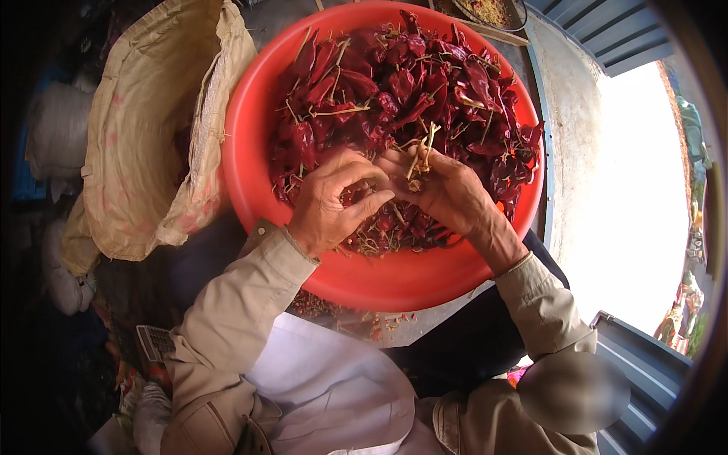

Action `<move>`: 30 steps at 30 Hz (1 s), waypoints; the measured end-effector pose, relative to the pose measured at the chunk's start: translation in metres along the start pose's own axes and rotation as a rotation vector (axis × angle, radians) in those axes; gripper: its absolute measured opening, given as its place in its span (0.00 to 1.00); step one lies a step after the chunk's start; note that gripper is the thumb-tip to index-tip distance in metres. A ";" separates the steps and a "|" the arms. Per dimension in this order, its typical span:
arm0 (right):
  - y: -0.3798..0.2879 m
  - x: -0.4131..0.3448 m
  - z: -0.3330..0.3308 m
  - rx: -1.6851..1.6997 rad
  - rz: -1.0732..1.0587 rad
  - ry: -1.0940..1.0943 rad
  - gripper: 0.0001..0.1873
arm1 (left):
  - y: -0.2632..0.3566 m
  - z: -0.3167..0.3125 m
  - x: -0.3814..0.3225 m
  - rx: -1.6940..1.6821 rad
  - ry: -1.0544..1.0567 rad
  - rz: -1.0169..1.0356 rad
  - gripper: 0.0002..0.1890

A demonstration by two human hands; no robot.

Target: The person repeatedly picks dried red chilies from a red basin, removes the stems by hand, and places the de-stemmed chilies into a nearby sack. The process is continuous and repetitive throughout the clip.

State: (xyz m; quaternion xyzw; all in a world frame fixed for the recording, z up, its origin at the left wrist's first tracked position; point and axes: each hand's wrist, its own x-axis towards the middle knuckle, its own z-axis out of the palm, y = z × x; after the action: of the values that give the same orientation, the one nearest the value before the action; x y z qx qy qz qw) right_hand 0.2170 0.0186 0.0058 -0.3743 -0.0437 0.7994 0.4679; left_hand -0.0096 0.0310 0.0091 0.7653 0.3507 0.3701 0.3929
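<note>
Both my hands are over a large red plastic basin [392, 284] heaped with dried red chili peppers [352, 85]. My right hand [455, 193] is turned palm up and holds several dry, pale chili stems [421, 156] between thumb and fingers. Beside it, my left hand [335, 196] is curled, its thumb and fingertips reaching the right hand's fingers. Whether anything sits between the left fingertips is hidden. Below the hands, loose stems and pepper bits [372, 242] lie at the near side of the heap.
An open woven sack [142, 142] leans against the basin's left, with dark red contents deep inside. A wooden tray [500, 31] with yellowish bits stands at the back right. Pepper scraps [392, 324] are scattered under the near rim. A calculator [153, 341] lies by my left sleeve.
</note>
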 end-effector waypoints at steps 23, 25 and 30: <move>-0.022 -0.016 0.003 -0.686 -0.336 -0.191 0.12 | 0.004 0.018 0.004 -0.473 0.122 -0.206 0.11; -0.032 -0.013 -0.007 -0.636 -0.243 -0.162 0.15 | 0.001 0.013 0.007 -0.505 0.154 -0.120 0.11; -0.050 0.007 -0.025 -0.114 -0.039 -0.227 0.17 | -0.006 0.000 0.009 -0.722 0.152 -0.236 0.13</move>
State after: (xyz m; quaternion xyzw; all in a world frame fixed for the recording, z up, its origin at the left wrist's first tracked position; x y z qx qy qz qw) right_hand 0.2670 0.0446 0.0050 -0.3062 -0.1490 0.8237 0.4533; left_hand -0.0073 0.0412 0.0064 0.5026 0.3115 0.4777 0.6498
